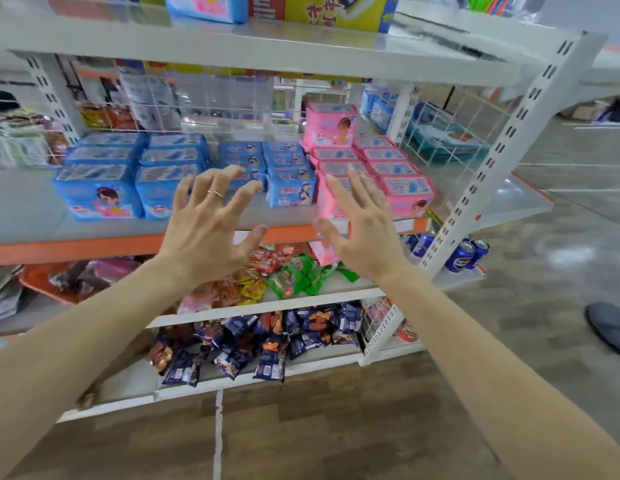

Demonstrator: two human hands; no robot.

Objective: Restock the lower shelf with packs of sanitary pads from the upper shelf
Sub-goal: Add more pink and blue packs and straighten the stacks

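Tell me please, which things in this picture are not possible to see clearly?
Head view only:
- Blue pack on the upper shelf: cut off by the top edge.
- Pink pack beside the right hand: the hand covers much of it, so contact cannot be told.
- Blue packs behind the left hand: fingers hide the front ones.
- Print on the pink packs: too small and blurred.

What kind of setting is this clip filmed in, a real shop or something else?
Most likely a small shop or a mock-up of one: metal retail shelving with an orange price strip, stocked with rows of blue pad packs, loose snack packets and cola cans.
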